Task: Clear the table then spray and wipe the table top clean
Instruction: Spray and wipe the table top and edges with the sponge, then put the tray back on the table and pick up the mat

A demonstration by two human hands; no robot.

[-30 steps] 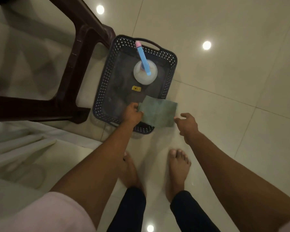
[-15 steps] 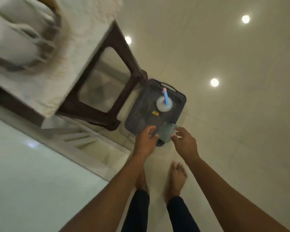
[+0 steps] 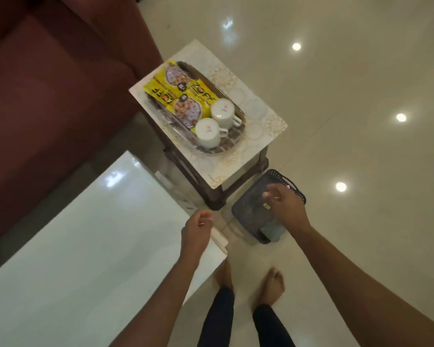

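A glossy cream tiled floor [image 3: 348, 101] fills the right side and bottom of the frame, crossed by thin grout lines and dotted with round reflections of ceiling lights [image 3: 401, 117]. A maroon sofa [image 3: 50, 91] takes up the upper left. At centre stands a small side table [image 3: 254, 156] with a pale patterned top on dark brown legs. A shiny white surface [image 3: 85, 246] spreads across the lower left.

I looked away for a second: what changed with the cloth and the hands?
The left hand let go of the cloth, which now lies in the basket. Both hands rose empty, the right hand above the basket. The basket stayed on the floor beside the table.
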